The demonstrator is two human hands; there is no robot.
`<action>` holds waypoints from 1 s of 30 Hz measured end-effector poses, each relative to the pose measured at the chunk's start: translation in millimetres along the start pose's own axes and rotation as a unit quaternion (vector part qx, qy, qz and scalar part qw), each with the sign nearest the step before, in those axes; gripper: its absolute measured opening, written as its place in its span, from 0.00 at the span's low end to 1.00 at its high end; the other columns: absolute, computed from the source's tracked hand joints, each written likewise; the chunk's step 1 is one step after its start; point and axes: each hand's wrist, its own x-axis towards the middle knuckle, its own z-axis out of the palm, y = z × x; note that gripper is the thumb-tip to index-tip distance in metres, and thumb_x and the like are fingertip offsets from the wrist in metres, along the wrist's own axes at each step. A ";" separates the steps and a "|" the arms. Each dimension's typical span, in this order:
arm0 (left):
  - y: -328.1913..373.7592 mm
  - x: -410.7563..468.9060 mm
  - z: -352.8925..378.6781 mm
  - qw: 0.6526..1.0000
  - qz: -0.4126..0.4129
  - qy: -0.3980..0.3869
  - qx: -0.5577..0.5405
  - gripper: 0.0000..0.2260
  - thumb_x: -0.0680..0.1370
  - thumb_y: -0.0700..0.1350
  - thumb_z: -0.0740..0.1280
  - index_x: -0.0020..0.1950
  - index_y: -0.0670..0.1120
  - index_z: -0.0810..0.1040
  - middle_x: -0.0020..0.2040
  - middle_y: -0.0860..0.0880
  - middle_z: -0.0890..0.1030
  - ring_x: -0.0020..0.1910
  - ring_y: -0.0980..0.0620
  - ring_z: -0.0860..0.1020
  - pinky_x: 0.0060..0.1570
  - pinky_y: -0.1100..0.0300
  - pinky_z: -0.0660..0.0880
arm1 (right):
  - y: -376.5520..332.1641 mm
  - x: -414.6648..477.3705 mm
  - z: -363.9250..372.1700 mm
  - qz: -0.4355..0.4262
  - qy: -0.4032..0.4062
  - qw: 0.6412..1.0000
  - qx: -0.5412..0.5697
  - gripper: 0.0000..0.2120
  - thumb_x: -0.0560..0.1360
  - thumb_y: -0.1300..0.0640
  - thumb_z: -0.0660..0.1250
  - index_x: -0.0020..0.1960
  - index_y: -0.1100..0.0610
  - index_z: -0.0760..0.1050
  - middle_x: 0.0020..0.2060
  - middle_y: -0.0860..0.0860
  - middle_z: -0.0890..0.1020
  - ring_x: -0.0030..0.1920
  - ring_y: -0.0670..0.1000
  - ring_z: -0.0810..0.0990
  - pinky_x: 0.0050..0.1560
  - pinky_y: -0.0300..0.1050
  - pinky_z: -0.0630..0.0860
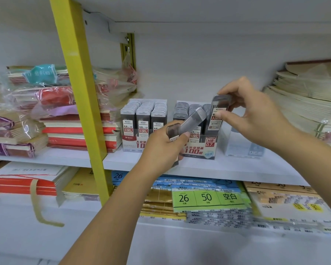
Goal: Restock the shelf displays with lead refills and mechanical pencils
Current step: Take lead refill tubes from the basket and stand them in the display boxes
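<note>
Ok, both hands are up at the middle shelf, in front of the two lead refill displays. The left hand is closed around a small bundle of refill cases; the bundle is tilted, its top ends pointing up and right, and it sits just in front of the 0.7 HB display box. The right hand pinches a single refill case between thumb and fingertips, roughly upright, label facing out, over the right-hand column of that box. I can't tell whether its lower end is already in the slot or just above it. The other columns there hold rows of cases. The 0.5 HB display box stands just to the left, apart from both hands, with three packed columns. A clear plastic box sits just right of the 0.7 box, partly behind the right wrist. A yellow upright runs diagonally across the left side of the view. Left of the displays are stacked notebooks with plastic-wrapped bundles on top. At the far right is a tall, slanting stack of pale notebooks. On the shelf below are loose-leaf paper packs, the top one with a green label reading 26 and 50, and red-edged pads off to the left. Fine print on the cases is too blurred to read.
</note>
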 end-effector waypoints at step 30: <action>10.0 -61.0 -20.8 0.973 -0.065 -0.103 -0.197 0.15 0.77 0.49 0.71 0.63 0.50 0.81 0.49 0.46 0.86 0.38 0.52 0.82 0.47 0.49 0.83 | -64.3 -25.8 36.9 0.241 -0.044 0.898 0.365 0.07 0.76 0.64 0.68 0.50 0.54 0.80 0.32 0.52 0.83 0.31 0.51 0.80 0.30 0.40 0.76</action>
